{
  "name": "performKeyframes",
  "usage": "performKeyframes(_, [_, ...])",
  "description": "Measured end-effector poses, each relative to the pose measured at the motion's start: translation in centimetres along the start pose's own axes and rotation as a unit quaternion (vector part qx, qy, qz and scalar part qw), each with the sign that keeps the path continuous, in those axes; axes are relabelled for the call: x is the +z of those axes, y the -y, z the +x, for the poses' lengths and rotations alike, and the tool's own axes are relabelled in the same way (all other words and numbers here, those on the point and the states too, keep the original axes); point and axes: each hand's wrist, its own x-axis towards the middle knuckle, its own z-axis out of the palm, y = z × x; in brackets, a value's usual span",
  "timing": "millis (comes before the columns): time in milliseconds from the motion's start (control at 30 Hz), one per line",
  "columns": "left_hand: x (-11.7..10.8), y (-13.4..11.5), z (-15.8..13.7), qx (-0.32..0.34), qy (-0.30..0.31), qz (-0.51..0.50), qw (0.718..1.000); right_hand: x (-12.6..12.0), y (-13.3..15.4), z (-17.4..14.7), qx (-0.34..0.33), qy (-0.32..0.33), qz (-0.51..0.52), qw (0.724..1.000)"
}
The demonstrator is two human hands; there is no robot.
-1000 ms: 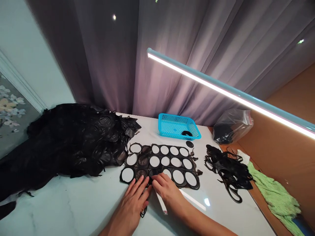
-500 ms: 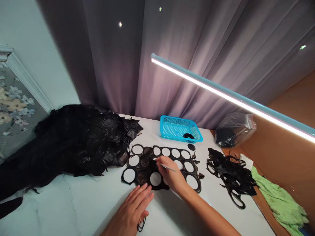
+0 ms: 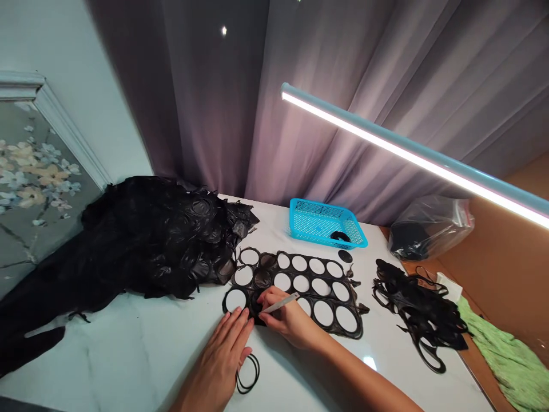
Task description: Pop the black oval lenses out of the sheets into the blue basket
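Right hand [image 3: 288,318] just slid left, pinching pale tool [image 3: 281,303]; now on dark circle [image 3: 254,302] beside flat left hand [image 3: 223,348], fingers nearly together.

Left hand [image 3: 227,346] flat, right hand [image 3: 288,321] pinched.

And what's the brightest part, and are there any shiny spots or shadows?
In the head view, the lamp glows almost pure white; head view, a glare spot shines on the table; head view, a soft shadow lies near the right hand.
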Motion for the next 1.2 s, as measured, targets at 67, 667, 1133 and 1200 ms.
performKeyframes(67, [-0.2, -0.1, 0.1, -0.002, -0.001, -0.001, 1.0, 0.2, -0.1, 0.0, 0.002, 0.001, 0.01, 1.0])
performKeyframes(667, [-0.4, -0.1, 0.4, 0.0, 0.021, 0.011, 1.0, 2.5, -0.9, -0.6, -0.067, -0.011, -0.279, 0.958])
performKeyframes(1133, [-3.7, 1.0, 6.1, -0.037, 0.044, -0.096, 0.994, -5.4, -2.4, 3.4, -0.023, -0.148, -0.191, 0.97])
performKeyframes(1200, [-2.9, 1.6, 6.9, -0.024, 0.037, -0.084, 0.996, -3.9, -2.1, 4.0, -0.042, -0.073, -0.155, 0.984])
